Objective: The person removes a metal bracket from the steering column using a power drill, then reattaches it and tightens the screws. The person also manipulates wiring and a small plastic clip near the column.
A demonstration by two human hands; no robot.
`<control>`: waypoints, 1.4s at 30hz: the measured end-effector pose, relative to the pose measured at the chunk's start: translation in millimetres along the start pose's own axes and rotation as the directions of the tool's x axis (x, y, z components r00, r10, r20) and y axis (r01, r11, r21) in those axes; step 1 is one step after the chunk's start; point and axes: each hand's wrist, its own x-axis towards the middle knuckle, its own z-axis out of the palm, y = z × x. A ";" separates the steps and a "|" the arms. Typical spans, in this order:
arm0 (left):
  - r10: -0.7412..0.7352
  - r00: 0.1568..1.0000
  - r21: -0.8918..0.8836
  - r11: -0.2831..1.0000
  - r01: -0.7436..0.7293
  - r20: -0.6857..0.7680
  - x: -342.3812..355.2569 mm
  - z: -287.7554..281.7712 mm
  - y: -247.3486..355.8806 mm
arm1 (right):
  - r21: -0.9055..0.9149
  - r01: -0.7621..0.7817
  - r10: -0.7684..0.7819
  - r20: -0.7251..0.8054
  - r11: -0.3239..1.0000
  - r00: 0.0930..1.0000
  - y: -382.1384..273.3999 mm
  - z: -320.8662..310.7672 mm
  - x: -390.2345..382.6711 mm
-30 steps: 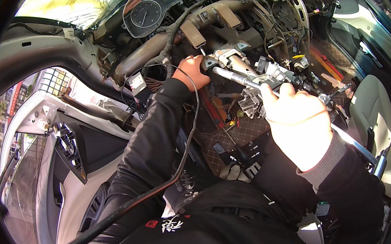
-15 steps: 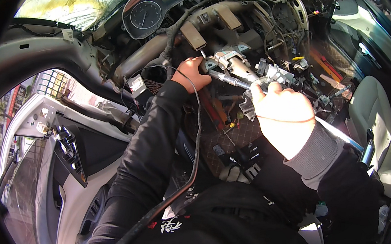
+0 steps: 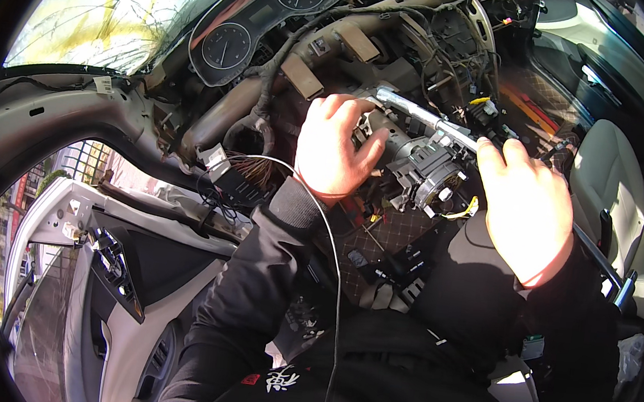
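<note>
A stripped steering column [image 3: 420, 160] with grey switch housings sticks out from under the bare dashboard. My left hand [image 3: 334, 149] grips the column's left side, fingers curled over the top. A long silver wrench [image 3: 425, 118] lies across the top of the column, running from upper left down to the right. My right hand [image 3: 529, 211] is closed around the wrench's handle end, to the right of the column. The wrench's head is partly hidden behind my left fingers.
The instrument cluster [image 3: 274, 19] and a cracked windscreen [image 3: 123, 3] lie beyond. Loose wire bundles [image 3: 453, 34] hang over the dash frame. The open door [image 3: 122, 274] is at left, a pale passenger seat [image 3: 618, 181] at right. A thin cable [image 3: 335, 265] runs down from my left wrist.
My right hand has swung the wrench handle to the right, away from the column's centre. My left hand has shifted from the column's left end onto its top.
</note>
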 end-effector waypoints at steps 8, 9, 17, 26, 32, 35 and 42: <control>0.238 0.927 -0.454 0.887 -0.085 0.291 70.8 60.0 33.6 | 0.258 0.251 -0.150 -0.357 0.933 0.922 5.2 -9.0 -23.8; 0.198 0.941 -0.461 0.886 -0.052 0.275 72.8 60.9 30.3 | 0.322 0.412 -0.215 -0.503 0.852 0.837 7.8 -9.6 -39.1; 0.231 0.910 -0.461 0.886 -0.050 0.344 56.4 59.2 45.9 | 0.883 0.353 0.567 -0.127 -0.309 0.814 22.7 24.8 -102.2; -0.409 0.899 -0.213 0.875 0.435 0.155 -8.2 0.0 -37.0 | 0.914 0.341 0.489 -0.200 -0.219 0.849 33.6 7.4 -87.2; -0.479 0.846 0.172 0.877 0.448 0.237 -52.4 20.4 -102.5 | 0.929 0.369 0.460 -0.336 0.019 0.822 37.5 -4.7 -86.4; -0.482 0.819 0.165 0.876 0.453 0.313 -48.6 32.9 -119.5 | 0.926 0.373 0.480 -0.354 0.060 0.803 40.1 -7.5 -81.9; -0.354 0.894 0.207 0.930 0.304 0.276 -57.3 44.3 -130.6 | 0.962 0.271 0.522 -0.208 -0.046 0.827 41.4 6.2 -76.9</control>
